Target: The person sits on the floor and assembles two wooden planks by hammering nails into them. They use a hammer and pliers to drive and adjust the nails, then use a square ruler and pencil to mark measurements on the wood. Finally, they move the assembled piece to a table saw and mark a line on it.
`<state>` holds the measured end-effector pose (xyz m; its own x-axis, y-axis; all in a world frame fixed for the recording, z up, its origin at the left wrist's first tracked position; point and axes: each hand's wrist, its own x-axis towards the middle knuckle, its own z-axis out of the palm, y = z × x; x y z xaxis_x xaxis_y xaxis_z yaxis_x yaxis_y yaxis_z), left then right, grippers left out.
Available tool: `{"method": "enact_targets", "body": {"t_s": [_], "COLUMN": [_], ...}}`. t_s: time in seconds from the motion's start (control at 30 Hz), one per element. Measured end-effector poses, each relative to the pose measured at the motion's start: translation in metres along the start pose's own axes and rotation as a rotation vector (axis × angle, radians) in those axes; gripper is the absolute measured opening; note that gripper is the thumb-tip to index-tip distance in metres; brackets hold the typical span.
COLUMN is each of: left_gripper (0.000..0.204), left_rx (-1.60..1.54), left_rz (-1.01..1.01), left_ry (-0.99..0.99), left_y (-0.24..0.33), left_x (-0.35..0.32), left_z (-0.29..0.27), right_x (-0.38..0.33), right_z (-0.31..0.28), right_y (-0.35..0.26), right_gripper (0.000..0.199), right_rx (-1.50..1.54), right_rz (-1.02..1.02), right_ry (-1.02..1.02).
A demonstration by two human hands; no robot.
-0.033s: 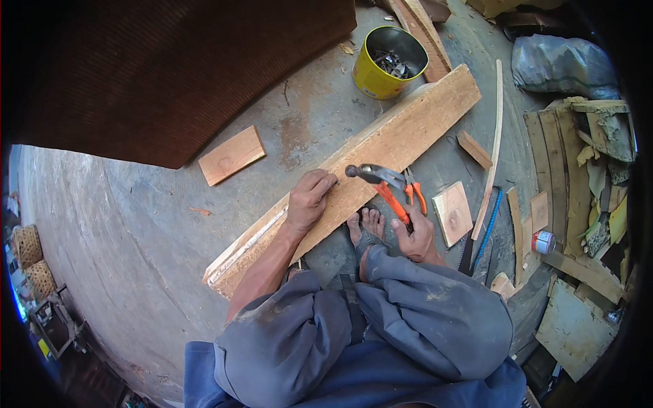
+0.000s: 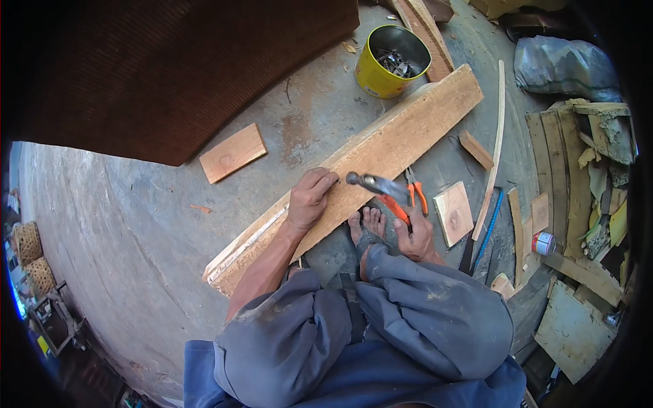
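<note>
A long wooden beam (image 2: 401, 139) lies slantwise across the floor in front of me, running from lower left to upper right. My left hand (image 2: 311, 197) rests on it, fingers pinched together near its middle. A tiny dark spot shows at those fingertips, too small to name. In my right hand (image 2: 415, 236) is a claw hammer (image 2: 393, 206), gripped by its orange handle. Its blurred metal head hangs over the beam, just right of my left fingertips. Beside the hammer, orange-handled pliers (image 2: 418, 194) lie partly against the beam's near side.
A yellow tin (image 2: 377, 76) of metal bits stands beyond the beam. Small boards (image 2: 235, 153) lie on the floor, another board (image 2: 454, 212) to the right near a saw (image 2: 466, 255) and a long thin strip (image 2: 498, 129). A brown ribbed panel (image 2: 177, 68) covers the upper left. Scrap wood fills the right.
The hammer head has shifted slightly and is now more blurred, dipping a little over the beam. My left hand has stayed in place.
</note>
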<state>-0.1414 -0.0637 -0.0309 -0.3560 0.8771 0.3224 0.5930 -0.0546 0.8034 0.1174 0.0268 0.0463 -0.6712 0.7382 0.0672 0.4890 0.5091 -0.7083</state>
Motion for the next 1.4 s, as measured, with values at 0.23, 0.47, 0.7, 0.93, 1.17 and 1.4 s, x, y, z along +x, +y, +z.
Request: {"method": "enact_targets", "body": {"t_s": [0.23,0.47,0.7,0.93,1.17,1.4], "left_gripper": [0.030,0.027,0.029,0.025,0.033,0.033], "left_rx": [-0.063,0.009,0.602,0.602,0.611,0.571], "left_rz": [-0.025,-0.134,-0.389,-0.460,-0.570,-0.600], "left_ry": [0.016,-0.028,-0.088,-0.122,-0.176,-0.167], "left_y": [-0.005,-0.001,0.007,-0.003,-0.005,-0.013], "left_x": [0.005,-0.011,-0.087,-0.098,-0.082,-0.078], "left_z": [0.002,-0.010,-0.068,-0.073,-0.083,-0.088], "right_x": [0.004,-0.011,-0.026,-0.004,0.022,0.043], "right_z": [0.017,0.021,0.022,0.016,0.001,0.000], "right_y": [0.015,0.018,0.017,0.007,-0.014,-0.043], "right_gripper": [0.019,0.019,0.027,0.028,0.024,0.022], "right_rx": [-0.160,-0.171,-0.063,-0.002,0.026,0.183], "right_rz": [-0.200,0.010,0.271,0.219,-0.075,-0.204], "right_ry": [-0.002,-0.074,0.012,-0.055,-0.025,0.043]}}
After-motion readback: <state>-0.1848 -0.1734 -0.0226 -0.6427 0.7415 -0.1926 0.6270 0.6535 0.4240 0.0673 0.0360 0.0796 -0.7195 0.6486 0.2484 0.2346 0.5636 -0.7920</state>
